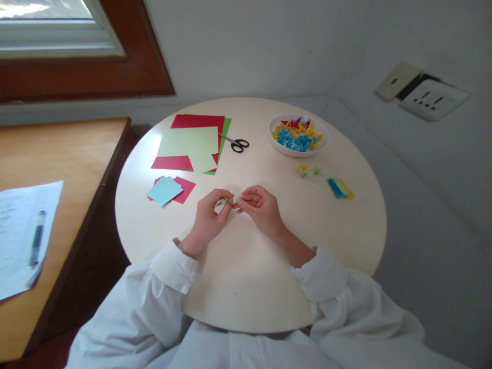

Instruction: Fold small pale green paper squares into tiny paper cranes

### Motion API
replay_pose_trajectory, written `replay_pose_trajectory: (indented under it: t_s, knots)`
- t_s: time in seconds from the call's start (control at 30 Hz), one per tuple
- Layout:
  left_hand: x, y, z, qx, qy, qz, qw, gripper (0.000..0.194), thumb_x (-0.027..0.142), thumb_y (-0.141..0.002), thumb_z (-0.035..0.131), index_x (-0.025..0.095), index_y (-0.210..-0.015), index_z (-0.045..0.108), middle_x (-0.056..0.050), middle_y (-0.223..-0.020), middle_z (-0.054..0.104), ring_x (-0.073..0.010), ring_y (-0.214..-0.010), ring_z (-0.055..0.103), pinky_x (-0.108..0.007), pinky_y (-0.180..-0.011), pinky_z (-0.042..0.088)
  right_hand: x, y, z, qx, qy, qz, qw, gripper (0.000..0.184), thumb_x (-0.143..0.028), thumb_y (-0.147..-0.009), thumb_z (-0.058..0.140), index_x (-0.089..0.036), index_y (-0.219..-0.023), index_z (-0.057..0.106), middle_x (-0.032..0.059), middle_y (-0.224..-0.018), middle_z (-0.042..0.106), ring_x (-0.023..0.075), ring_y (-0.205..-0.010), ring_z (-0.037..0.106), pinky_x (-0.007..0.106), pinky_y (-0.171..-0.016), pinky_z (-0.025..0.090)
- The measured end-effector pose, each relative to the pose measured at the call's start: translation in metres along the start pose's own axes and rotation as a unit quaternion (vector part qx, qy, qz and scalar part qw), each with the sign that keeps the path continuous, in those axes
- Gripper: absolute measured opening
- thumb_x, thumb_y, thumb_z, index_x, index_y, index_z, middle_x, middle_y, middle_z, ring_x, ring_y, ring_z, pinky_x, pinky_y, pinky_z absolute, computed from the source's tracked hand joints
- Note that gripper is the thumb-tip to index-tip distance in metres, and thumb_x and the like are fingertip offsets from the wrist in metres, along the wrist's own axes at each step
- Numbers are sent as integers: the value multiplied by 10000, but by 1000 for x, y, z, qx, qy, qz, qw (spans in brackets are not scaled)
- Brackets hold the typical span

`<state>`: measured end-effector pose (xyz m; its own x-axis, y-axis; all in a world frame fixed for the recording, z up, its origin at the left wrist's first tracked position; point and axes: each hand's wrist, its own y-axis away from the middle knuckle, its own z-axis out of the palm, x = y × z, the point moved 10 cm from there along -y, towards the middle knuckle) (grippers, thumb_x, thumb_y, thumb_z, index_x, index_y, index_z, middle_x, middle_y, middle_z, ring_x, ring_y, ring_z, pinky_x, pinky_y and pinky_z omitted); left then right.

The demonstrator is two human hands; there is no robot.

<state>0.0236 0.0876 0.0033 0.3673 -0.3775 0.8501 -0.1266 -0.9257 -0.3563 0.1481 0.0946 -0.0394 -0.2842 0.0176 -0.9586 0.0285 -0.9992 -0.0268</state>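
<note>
Over the middle of the round table, my left hand [212, 212] pinches a small pale green folded paper [222, 202] between thumb and fingers. My right hand [261, 207] meets it from the other side, its thumb and fingertips closed on the paper's right end. Fingers cover much of the paper, so its full shape is hidden. To the right lie a few small folded paper pieces [307, 171], green and yellow, and beyond them stands a white bowl [273, 144] of folded paper cranes [295, 136] in blue, yellow and red.
Black-handled scissors [239, 145] rest against red and green paper sheets [188, 143] at the back left. Small blue and red paper squares [166, 190] lie nearer. Blue and yellow folded papers [340, 188] are at right. A wooden desk [77, 148] stands left, with papers and a pen [37, 238].
</note>
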Motion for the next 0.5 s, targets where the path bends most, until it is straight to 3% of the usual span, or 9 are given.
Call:
replay_pose_trajectory:
  t_s: [0.5]
  knots:
    - [-2,0,-3,14,-5,-5,1000,84,200,-791,525,166,-820,596,-56,-820,642,-155,-767,613,-283,-698,502,0,-1,2,-7,-5,4,1000,328,-409,-619,735,-188,-762,539,-25,-681,644,149,-636,679,289,-594,567]
